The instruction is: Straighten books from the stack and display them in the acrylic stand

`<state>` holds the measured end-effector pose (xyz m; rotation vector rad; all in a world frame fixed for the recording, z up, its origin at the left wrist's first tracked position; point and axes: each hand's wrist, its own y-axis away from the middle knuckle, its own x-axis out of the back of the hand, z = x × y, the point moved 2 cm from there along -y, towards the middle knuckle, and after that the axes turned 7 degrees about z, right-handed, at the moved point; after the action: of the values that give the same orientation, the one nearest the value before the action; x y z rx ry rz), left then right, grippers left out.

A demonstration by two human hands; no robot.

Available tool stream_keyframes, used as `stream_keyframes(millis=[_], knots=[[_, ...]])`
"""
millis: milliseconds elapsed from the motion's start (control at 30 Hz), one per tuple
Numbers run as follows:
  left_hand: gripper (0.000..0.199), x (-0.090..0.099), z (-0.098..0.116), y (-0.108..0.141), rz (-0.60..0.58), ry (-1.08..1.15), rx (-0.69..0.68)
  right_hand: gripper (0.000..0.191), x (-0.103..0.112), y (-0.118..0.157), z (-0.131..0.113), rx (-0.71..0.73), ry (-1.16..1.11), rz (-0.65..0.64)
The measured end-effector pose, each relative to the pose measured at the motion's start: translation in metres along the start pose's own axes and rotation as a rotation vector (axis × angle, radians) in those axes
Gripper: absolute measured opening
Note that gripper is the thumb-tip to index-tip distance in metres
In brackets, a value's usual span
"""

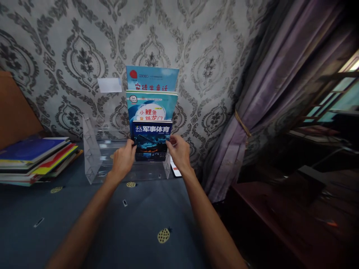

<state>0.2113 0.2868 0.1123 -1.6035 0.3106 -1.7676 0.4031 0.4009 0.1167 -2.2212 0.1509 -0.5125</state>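
Note:
A dark blue book (153, 144) with a night scene on its cover stands upright between my hands. My left hand (123, 157) pinches its left edge, and my right hand (179, 149) grips the right edge. The book is at the front of a clear acrylic tiered rack (94, 149). Behind and above it, a light blue book with a white oval (153, 102) stands on the rack. Farther back rises another blue book (153, 76) with red lettering. Whether the dark book's lower edge rests on its tier I cannot tell.
At the left lies a stack of books (36, 157) beside a brown board (18, 108). A phone-like white object (175, 170) is partly hidden behind my right hand. Patterned wallpaper backs the blue tablecloth (140, 224); a tied purple curtain (230, 149) hangs right.

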Motion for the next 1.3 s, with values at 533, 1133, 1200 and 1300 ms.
stream_keyframes(millis=[533, 1133, 1200, 1300], knots=[[0.025, 0.003, 0.004, 0.0, 0.006, 0.028, -0.034, 0.031, -0.006, 0.001, -0.002, -0.046, -0.062, 0.076], [0.025, 0.003, 0.007, -0.001, 0.003, 0.025, -0.025, 0.025, -0.011, 0.003, 0.006, -0.1, -0.065, 0.041], [0.024, 0.001, 0.006, -0.001, 0.013, 0.046, -0.029, 0.025, -0.011, 0.003, 0.006, -0.096, -0.054, 0.054], [0.023, -0.001, 0.006, -0.002, 0.018, 0.076, -0.022, 0.024, -0.008, 0.002, 0.008, -0.081, -0.032, 0.057]])
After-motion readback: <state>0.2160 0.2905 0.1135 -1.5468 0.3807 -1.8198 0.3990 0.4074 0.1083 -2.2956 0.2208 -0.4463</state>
